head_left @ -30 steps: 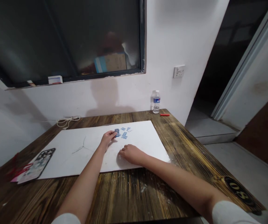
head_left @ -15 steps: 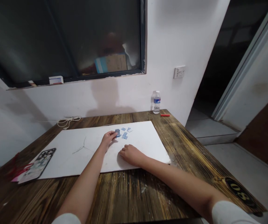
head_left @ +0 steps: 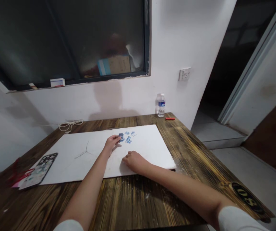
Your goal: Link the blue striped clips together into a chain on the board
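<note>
My left hand (head_left: pixel 111 143) reaches over the white board (head_left: pixel 147 154). Its thumb and fingertips pinch a small blue-striped piece (head_left: pixel 121 137), which looks like a little stack. Just right of it, several more small blue-and-white striped pieces (head_left: pixel 128 140) lie scattered on the board. Closer to me, my right hand (head_left: pixel 135 161) rests on the board with curled fingers, apart from those pieces. Its fingertips point down, so whatever they may hold is hidden. Thin dark lines (head_left: pixel 86 150) meet in a Y shape on the board, left of my left hand.
A phone-like patterned slab (head_left: pixel 38 170) lies at the board's left end beside red strings (head_left: pixel 23 175). Along the back of the wooden table (head_left: pixel 125 202) are a white cable (head_left: pixel 70 124), a water bottle (head_left: pixel 161 106) and a red pen-like stick (head_left: pixel 170 118).
My right hand has shifted very slightly toward me. The left hand and the striped pieces look the same.
</note>
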`<state>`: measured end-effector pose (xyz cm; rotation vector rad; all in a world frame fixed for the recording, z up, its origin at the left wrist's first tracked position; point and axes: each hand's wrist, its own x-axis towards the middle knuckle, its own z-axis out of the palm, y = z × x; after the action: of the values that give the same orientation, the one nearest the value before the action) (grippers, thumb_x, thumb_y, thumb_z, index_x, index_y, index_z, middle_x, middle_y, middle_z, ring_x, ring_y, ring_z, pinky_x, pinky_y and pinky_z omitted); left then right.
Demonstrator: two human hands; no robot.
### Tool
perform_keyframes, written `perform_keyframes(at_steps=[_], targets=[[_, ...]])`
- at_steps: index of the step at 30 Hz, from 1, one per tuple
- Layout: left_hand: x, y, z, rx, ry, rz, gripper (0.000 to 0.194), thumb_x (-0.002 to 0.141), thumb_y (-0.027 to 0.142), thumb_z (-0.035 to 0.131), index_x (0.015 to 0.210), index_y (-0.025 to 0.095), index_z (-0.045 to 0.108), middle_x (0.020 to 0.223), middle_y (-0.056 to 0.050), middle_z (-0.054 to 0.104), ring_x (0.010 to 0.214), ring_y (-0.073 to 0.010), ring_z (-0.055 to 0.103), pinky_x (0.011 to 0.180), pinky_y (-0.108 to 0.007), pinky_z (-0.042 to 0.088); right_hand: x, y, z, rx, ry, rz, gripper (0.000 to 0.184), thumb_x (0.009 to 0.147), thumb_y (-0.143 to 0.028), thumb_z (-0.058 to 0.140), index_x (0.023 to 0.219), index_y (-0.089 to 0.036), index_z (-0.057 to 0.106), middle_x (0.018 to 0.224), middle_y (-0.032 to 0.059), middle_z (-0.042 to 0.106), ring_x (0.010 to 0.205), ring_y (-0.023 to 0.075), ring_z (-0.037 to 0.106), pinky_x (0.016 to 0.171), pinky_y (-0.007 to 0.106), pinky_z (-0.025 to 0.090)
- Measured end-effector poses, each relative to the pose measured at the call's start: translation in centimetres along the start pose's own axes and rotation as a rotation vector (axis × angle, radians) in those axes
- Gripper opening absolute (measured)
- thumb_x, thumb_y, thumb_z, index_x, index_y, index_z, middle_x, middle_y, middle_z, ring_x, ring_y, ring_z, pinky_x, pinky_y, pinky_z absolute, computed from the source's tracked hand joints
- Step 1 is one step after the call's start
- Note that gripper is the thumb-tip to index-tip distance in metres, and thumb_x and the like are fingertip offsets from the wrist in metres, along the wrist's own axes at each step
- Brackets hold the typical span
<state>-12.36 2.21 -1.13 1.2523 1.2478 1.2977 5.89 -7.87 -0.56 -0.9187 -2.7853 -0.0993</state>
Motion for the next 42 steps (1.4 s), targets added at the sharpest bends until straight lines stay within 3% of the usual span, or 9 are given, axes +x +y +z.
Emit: perform_keyframes(at_steps=[9,14,21,25,30,37,42], targets=[[0.1,-0.1,-0.1,0.006,-0.006,0.014,0.038,0.052,0.040,0.084,0.073,0.014,0.067,0.064,-0.002,0.063,0.057,-0.0110,0.056,0.054,-0.022,0.044,-0.7,-2.2,-1.0,0.013,-0.051,-0.025,0.036,0.081,-0.048,0.066,0.092,-0.013,0.066,0.082,0.0105,0.069,0.081,0.0244,0.063,0.067,0.032,0.045],[-0.2,0.0,-0.1,0.006,-0.007,0.012,0.037,0.053,0.040,0.084,0.073,0.014,0.067,0.064,-0.002,0.063,0.058,-0.0108,0.055,0.054,-0.021,0.044,-1.4,-3.5,-1.3,-0.030,-0.041,-0.055,0.006,0.084,-0.018,0.060,0.088,-0.015,0.064,0.078,0.0085,0.068,0.077,0.0232,0.063,0.064,0.032,0.045],[-0.2,0.1,-0.1,0.000,-0.009,-0.001,0.037,0.052,0.040,0.084,0.074,0.014,0.067,0.065,-0.002,0.063,0.059,-0.0112,0.056,0.055,-0.022,0.047,-1.8,-3.9,-2.2,-0.015,-0.063,-0.080,0.009,0.083,-0.013,0.057,0.086,-0.016,0.064,0.076,0.0069,0.068,0.072,0.0218,0.064,0.060,0.030,0.042],[-0.3,0.2,0.0,-0.009,-0.004,-0.011,0.036,0.051,0.038,0.084,0.073,0.015,0.067,0.067,-0.003,0.064,0.059,-0.0116,0.056,0.054,-0.023,0.047,-1.6,-3.3,-2.3,-0.019,-0.068,-0.135,0.007,0.083,-0.014,0.057,0.083,-0.017,0.063,0.076,0.0061,0.068,0.074,0.0204,0.062,0.064,0.031,0.040],[-0.5,0.2,0.1,-0.014,0.005,-0.022,0.035,0.051,0.038,0.083,0.073,0.015,0.066,0.065,-0.002,0.062,0.058,-0.0110,0.054,0.052,-0.022,0.045,-1.3,-2.4,-3.0,-0.032,0.021,-0.177,0.004,0.082,-0.013,0.060,0.082,-0.016,0.063,0.078,0.0048,0.068,0.080,0.0214,0.058,0.067,0.033,0.038],[-0.5,0.1,0.6,0.032,-0.013,0.020,0.035,0.053,0.042,0.081,0.068,0.015,0.065,0.058,0.000,0.059,0.053,-0.0102,0.050,0.050,-0.021,0.039,-0.7,1.3,-3.9,0.053,0.186,-0.062,0.016,0.089,-0.013,0.055,0.094,-0.016,0.069,0.083,0.0074,0.070,0.086,0.0190,0.055,0.076,0.032,0.037],[-1.1,0.6,1.5,0.020,-0.103,0.011,0.033,0.056,0.043,0.080,0.067,0.017,0.064,0.060,0.000,0.059,0.053,-0.0100,0.049,0.049,-0.021,0.036,-0.6,4.3,-3.8,0.137,0.317,-0.005,0.019,0.089,-0.010,0.054,0.093,-0.017,0.072,0.089,0.0070,0.069,0.088,0.0174,0.054,0.081,0.030,0.037]])
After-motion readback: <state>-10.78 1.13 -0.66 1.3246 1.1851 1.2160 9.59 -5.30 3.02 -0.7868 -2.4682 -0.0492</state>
